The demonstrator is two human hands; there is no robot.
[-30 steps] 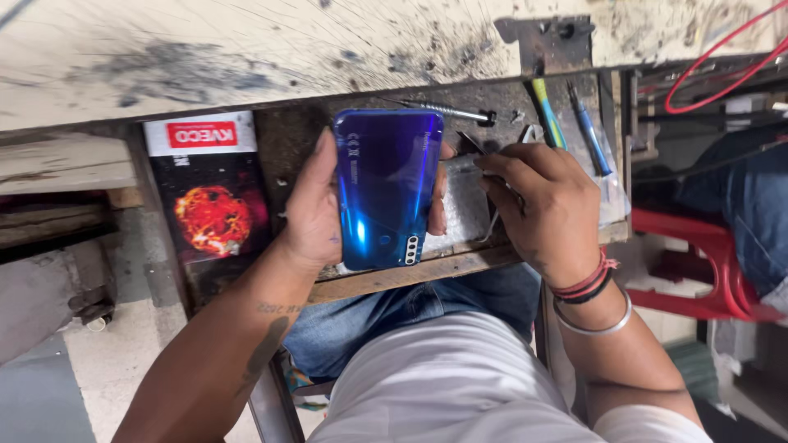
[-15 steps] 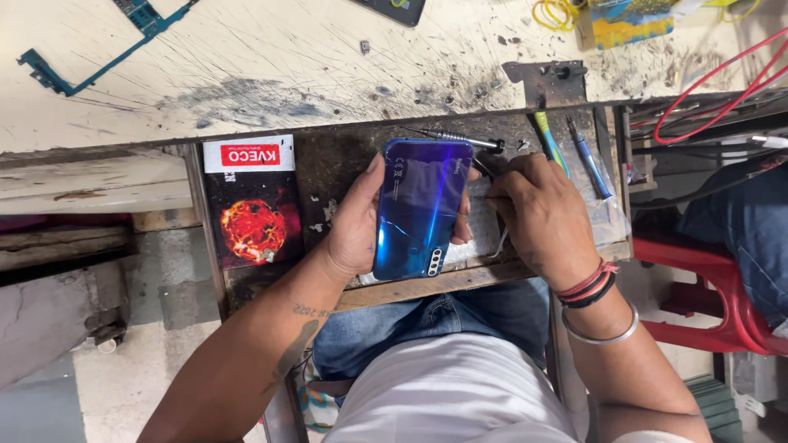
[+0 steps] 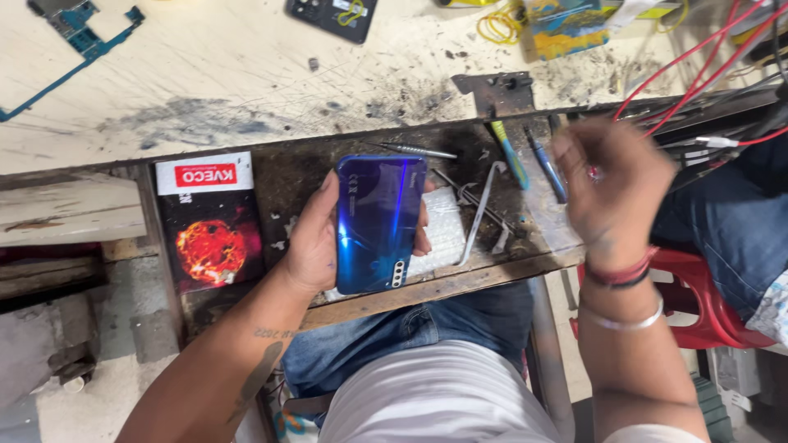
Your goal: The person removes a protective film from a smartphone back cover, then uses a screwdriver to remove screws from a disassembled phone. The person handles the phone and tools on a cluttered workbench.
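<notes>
Left hand [image 3: 316, 242] grips blue phone [image 3: 379, 221] by its edges, back side up, over the open wooden drawer [image 3: 427, 287]. Right hand [image 3: 611, 184] raised above drawer's right end, blurred; cannot tell its grip. In drawer: tweezers [image 3: 480, 215], screwdriver [image 3: 414, 151], two pens [image 3: 529, 160]. Black box with red fireball and red-white label [image 3: 209, 221] lies left of phone. Red wires [image 3: 698, 66] cross bench at right.

I see a black box with a red ball picture [image 3: 212, 238] at left, a blue circuit board [image 3: 66, 33] far left, and red wires [image 3: 706, 57] at right.
</notes>
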